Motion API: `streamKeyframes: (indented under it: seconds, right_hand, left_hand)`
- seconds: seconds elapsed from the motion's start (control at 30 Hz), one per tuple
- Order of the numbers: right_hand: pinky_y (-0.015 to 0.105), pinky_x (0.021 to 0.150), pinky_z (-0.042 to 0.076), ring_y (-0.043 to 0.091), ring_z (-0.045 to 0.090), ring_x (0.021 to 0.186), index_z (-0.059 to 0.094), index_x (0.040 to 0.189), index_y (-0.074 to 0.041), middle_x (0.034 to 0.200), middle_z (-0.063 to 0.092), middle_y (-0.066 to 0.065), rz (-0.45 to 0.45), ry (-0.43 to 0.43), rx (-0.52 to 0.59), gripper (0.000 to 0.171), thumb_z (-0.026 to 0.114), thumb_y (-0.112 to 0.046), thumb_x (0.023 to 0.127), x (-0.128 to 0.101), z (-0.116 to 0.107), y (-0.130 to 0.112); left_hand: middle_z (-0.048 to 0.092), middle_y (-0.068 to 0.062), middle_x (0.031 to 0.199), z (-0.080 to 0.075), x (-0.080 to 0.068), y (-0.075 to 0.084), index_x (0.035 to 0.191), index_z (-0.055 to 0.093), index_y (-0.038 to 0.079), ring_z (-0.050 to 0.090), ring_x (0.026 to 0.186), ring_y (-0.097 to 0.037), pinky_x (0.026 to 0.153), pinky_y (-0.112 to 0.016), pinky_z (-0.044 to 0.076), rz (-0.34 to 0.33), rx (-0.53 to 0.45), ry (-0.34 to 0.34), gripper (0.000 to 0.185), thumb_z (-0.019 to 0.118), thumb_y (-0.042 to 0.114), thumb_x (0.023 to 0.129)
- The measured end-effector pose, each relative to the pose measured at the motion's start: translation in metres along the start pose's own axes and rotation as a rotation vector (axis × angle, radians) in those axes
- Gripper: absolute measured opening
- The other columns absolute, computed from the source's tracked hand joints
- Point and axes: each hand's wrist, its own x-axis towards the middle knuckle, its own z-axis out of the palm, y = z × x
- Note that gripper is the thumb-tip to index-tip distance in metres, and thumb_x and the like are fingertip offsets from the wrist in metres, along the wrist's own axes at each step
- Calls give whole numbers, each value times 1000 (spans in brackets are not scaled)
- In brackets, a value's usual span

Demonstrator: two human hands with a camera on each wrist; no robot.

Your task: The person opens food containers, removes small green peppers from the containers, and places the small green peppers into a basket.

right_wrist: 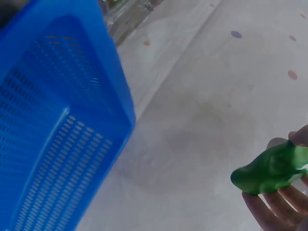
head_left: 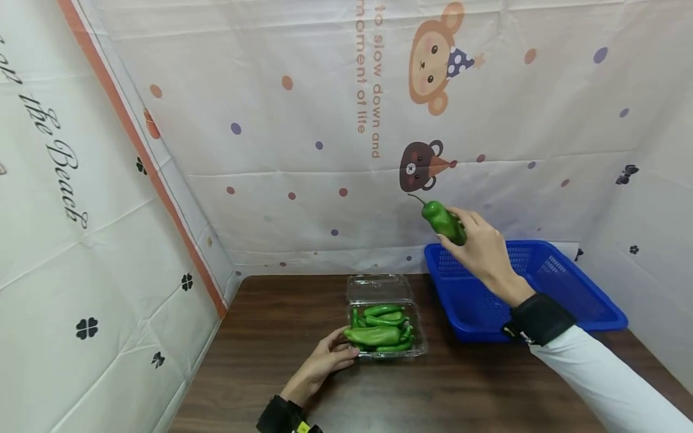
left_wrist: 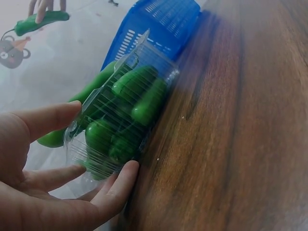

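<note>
My right hand (head_left: 476, 243) is raised above the near left corner of a blue basket (head_left: 568, 288) and grips a green pepper (head_left: 444, 221), stem pointing up and left. The right wrist view shows that pepper (right_wrist: 272, 168) held in my fingers (right_wrist: 276, 207) beside the basket (right_wrist: 48, 125). On the wooden table (head_left: 325, 373) a clear plastic clamshell box (head_left: 385, 325) lies open, filled with several green peppers (head_left: 376, 334). My left hand (head_left: 325, 361) holds the box's near left side, with thumb and fingers (left_wrist: 115, 187) against its wall (left_wrist: 120, 125).
White printed cloth walls (head_left: 325, 150) close off the table at the back and both sides. The blue basket stands at the back right and looks empty. Bare brown tabletop lies in front of the box and basket.
</note>
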Motion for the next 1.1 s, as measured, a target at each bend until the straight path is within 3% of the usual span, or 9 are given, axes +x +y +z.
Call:
streamKeyframes:
  seconds: [0.37,0.63,0.9,1.1]
  right_hand:
    - [59,74,60,45,66,100,51,142,6,116,64,32,143,-97,105,59,77,-10,91,-11,-2,22]
    - [53,64,61,47,69,89,42,147,9,112,64,38,255,-200,115,64,71,-16,96,-21,-1,33]
    - [41,58,62,44,72,84,36,149,14,116,62,43,389,-396,113,67,65,-22,100,-27,8,42]
    - [38,56,62,33,73,74,36,145,20,107,66,41,438,-576,122,69,64,-24,101,-33,10,52]
  left_hand:
    - [35,-32,156,-5,-1,0,161,21,-2,60,124,-23,106,-43,56,12,3,-1,82,70,16,97]
    - [35,-31,157,-3,-1,1,161,22,0,59,126,-24,108,-45,54,7,-14,-20,80,69,16,98]
    - [36,-30,156,-3,-2,1,161,23,0,60,126,-24,108,-45,55,6,-13,-19,81,70,18,98]
    - [38,-30,155,-2,-1,1,161,24,0,61,124,-23,106,-44,56,4,-6,-13,79,70,16,98]
